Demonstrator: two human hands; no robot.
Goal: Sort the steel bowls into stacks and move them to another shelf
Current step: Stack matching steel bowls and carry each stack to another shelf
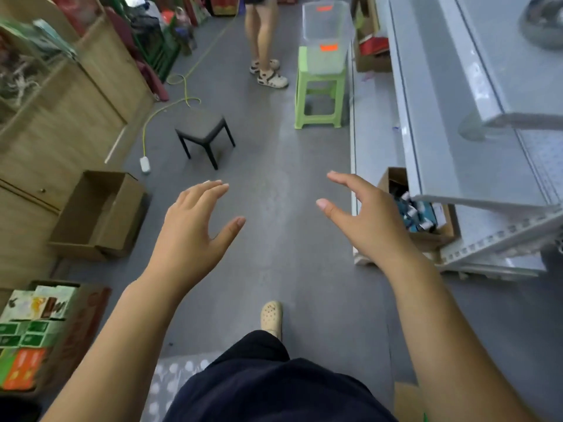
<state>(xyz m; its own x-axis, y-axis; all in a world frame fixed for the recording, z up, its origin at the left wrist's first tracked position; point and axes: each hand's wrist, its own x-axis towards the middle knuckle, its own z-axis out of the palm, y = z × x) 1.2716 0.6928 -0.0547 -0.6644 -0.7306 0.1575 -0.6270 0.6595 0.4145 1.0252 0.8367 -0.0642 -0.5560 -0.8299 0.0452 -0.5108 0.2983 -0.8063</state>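
Observation:
My left hand (195, 220) and my right hand (362, 214) are stretched out in front of me over the grey aisle floor, palms facing each other, fingers spread and holding nothing. A white metal shelf unit (451, 138) runs along the right side, its boards bare where I see them. At the top right corner a blurred steel bowl (543, 22) sits on an upper shelf, far from both hands.
A black stool (204, 132) and a green stool (320, 95) carrying a clear plastic bin (326, 35) stand ahead. Another person's legs (262, 38) are in the aisle. Cardboard boxes (97, 214) line the left by wooden cabinets. A yellow cable (170, 108) crosses the floor.

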